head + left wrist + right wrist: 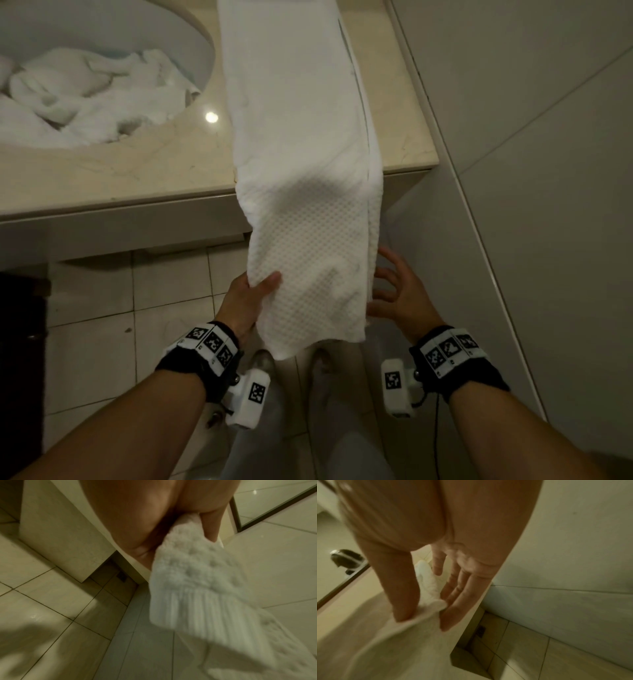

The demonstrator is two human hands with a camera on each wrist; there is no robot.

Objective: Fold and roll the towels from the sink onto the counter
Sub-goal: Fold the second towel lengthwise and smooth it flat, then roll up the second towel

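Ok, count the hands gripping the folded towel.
1. The left hand pinches the folded towel's near left edge. The right hand is spread open beside its right edge.

We see a beige stone desk (137, 178) with a round sink (202, 44) sunk into its left part. 1 long folded white towel (301, 144) lies directly on the desk to the right of the sink, running from the far side to the front edge, where its near end hangs off over the floor. In the sink we see a crumpled heap of white towels (85, 99). Below is a pale tiled floor (102, 342).
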